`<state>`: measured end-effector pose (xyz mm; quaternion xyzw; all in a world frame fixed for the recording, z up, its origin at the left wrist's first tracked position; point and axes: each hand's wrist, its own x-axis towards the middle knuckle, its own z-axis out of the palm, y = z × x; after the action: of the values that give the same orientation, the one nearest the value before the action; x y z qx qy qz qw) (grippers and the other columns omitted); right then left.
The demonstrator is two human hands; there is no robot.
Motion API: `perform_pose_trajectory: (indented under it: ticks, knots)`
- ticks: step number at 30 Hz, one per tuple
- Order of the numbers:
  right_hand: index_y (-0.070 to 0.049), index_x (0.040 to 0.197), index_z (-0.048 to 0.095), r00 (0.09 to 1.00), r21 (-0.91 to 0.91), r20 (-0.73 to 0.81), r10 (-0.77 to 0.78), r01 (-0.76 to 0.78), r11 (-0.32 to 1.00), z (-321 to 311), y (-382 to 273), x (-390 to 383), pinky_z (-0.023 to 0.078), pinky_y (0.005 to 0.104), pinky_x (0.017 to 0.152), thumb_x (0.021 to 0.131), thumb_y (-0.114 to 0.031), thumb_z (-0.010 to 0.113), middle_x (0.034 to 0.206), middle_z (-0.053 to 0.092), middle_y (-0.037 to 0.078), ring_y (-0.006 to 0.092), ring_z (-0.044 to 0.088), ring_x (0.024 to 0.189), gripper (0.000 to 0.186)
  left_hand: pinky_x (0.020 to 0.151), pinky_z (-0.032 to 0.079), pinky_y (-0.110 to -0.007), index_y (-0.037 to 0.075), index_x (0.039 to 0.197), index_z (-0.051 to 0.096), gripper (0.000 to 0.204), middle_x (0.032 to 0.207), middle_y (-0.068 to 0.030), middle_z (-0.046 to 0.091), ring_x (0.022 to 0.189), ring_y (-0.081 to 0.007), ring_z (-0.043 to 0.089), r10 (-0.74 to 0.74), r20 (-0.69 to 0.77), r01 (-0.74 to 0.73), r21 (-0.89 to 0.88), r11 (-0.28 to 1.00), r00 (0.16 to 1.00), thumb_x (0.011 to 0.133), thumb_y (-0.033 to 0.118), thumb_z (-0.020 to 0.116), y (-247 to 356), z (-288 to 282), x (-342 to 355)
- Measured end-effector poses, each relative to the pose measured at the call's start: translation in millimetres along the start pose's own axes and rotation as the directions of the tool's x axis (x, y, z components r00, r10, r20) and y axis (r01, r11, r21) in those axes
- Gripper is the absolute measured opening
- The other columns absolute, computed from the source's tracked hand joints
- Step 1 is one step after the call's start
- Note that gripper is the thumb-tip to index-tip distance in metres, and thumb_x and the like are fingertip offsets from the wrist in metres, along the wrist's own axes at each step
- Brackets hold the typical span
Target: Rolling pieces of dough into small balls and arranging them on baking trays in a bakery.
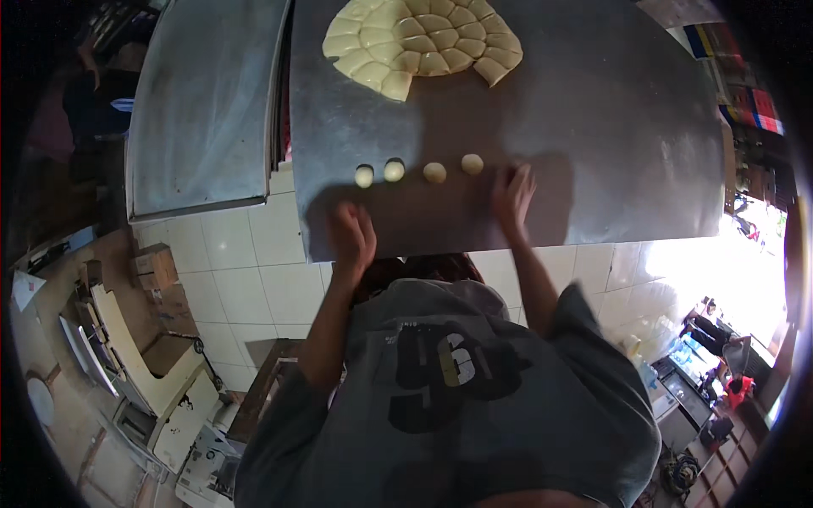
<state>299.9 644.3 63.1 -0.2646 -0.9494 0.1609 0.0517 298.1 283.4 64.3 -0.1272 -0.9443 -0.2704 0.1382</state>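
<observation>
The person's 2 bare hands work low over a grey metal table, seen in the head view, the only view here. The left hand is loosely curled, fingers bent, near the table's front edge; from where I stand I cannot tell whether anything is tucked under it. The right hand is partly closed, fingers reaching forward and down; its palm is hidden, so I cannot tell whether it covers anything either.

Between and just beyond the hands, 4 small, pale dough balls sit in an uneven row, apart from each other. The rightmost is near the right hand. Farther back lies a broad, rounded sheet of dough, creased into many plump pieces, with a gap in its near edge.

I judge the balls to be light, soft and easily dented, perhaps slightly tacky. A cupped palm over the top, or fingertips low around the sides, would suit them better than a hard pinch. The sheet's pieces look soft and stretchy, best held at a corner along the gap.

A metal-topped table stands at left, above pale floor tiles.
</observation>
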Motion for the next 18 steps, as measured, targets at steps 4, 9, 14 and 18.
perform_pose_trajectory:
  ticks: [4, 9, 14, 18]
  knots:
    - [-0.004, 0.105, 0.054, 0.941, -0.345, -0.198, -0.275, 0.196, 0.918, -18, 61, -42, 0.043, 0.0407, 0.078, 0.089, -0.018, 0.059, 0.096, 0.057, 0.013, 0.0280, 0.055, 0.086, 0.022, 0.067, 0.045, -0.043, 0.004, 0.090, 0.052, 0.010, 0.083, -0.0151, 0.055, 0.073, -0.0314, 0.054, 0.039, 0.060, -0.052, 0.237, 0.970, 0.997, 0.089, 0.012, 0.058, -19, -37, 11]
    - [-0.004, 0.100, 0.054, 0.976, 0.361, -0.219, -0.005, 0.086, 0.929, -26, -19, -4, 0.044, 0.0414, 0.079, 0.087, -0.013, 0.060, 0.078, 0.059, 0.010, 0.0283, 0.056, 0.075, 0.017, 0.071, 0.043, -0.045, 0.004, 0.088, 0.049, 0.013, 0.082, -0.0132, 0.052, 0.076, -0.0313, 0.052, -0.337, 0.140, 0.357, -0.160, 0.920, 0.931, 0.089, 0.012, 0.059, 42, -17, 37]
    - [-0.004, 0.099, 0.053, 0.936, -0.115, -0.295, -0.192, 0.164, 0.980, -33, 48, -11, 0.044, 0.0409, 0.077, 0.087, -0.013, 0.062, 0.079, 0.059, 0.009, 0.0281, 0.056, 0.074, 0.017, 0.069, 0.044, -0.044, 0.002, 0.084, 0.048, 0.016, 0.078, -0.0135, 0.051, 0.070, -0.0311, 0.051, 0.001, -0.105, 0.011, 0.115, 0.993, 0.995, 0.087, 0.010, 0.061, -31, -39, 34]
    - [-0.003, 0.097, 0.054, 0.971, 0.428, -0.217, 0.100, 0.003, 0.904, -28, -33, 17, 0.043, 0.0418, 0.081, 0.085, -0.016, 0.065, 0.087, 0.058, 0.012, 0.0313, 0.056, 0.081, 0.021, 0.076, 0.044, -0.043, 0.003, 0.095, 0.048, 0.019, 0.088, -0.0146, 0.053, 0.077, -0.0315, 0.052, -0.194, 0.017, 0.194, 0.010, 0.981, 0.981, 0.087, 0.009, 0.064, -10, -2, 53]
